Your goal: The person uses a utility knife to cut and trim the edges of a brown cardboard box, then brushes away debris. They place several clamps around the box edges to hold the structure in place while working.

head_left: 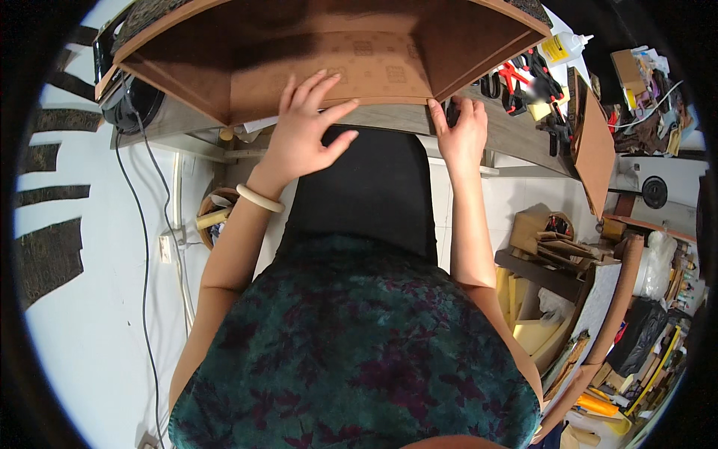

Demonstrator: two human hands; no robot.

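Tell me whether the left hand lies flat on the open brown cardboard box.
Yes: the left hand lies spread, fingers apart, on the brown cardboard box.

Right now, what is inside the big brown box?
The brown box looks empty inside: bare patterned brown walls. The left hand covers part of its near edge; deeper corners are in shadow.

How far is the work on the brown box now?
Done: the brown cardboard box already has its walls standing. In hand: the left hand presses flat on its near panel, and the right hand grips its lower corner. Left: the box is open, and no lid shows.
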